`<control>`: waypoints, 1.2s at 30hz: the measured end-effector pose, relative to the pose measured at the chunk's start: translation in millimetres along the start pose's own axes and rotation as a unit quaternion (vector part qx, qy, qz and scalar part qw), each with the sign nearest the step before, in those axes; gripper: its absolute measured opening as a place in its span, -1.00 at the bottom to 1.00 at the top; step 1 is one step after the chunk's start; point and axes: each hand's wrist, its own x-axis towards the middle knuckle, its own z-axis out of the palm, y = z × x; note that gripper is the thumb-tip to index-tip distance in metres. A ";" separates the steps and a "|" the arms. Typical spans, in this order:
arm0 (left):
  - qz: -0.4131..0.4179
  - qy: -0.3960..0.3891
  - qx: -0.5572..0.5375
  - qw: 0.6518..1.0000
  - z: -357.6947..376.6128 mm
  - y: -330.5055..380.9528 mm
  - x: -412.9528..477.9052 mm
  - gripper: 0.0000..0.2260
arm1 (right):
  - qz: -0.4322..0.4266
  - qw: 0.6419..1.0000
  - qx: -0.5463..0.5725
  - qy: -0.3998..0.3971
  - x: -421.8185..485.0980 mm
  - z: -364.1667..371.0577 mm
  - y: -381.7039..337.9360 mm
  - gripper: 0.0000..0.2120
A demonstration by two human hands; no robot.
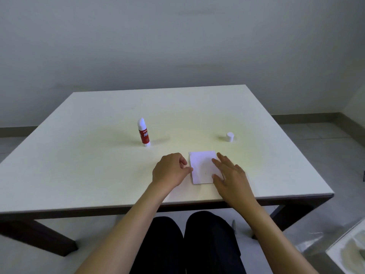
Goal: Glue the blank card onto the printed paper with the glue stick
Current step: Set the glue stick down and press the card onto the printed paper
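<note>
1. A white table (79,155) with dark legs fills the middle of the view, against a plain grey wall.
2. The right hand (230,175) lies flat and open, palm down, its fingers spread over the right edge of the white card; it grips nothing.
3. The left hand (170,170) rests on the table just left of the card, fingers loosely curled, the thumb tip touching the card's left edge. Nothing is held in it.
4. The white card (201,167) lies flat near the front edge of the table, between the two hands. Whether printed paper lies under it cannot be told.
5. The glue stick (143,133) stands upright and uncapped, far-left of the card, well apart from it.
6. Its white cap (230,137) stands far-right of the card.
</note>
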 end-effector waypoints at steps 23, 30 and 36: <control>0.007 0.023 -0.055 0.998 -23.0 -18.7 -3.1 -0.94 | 0.168 0.985 -0.013 0.039 24.4 8.3 -29.1 -0.82; 0.064 0.021 -0.008 0.998 -29.6 -25.6 -2.2 -0.86 | 0.173 0.983 0.008 0.057 25.2 22.9 -40.2 -0.79; 0.112 -0.033 0.036 0.992 -34.8 -28.9 -1.4 -0.80 | 0.134 0.986 -0.042 0.085 21.1 25.6 -36.0 -0.94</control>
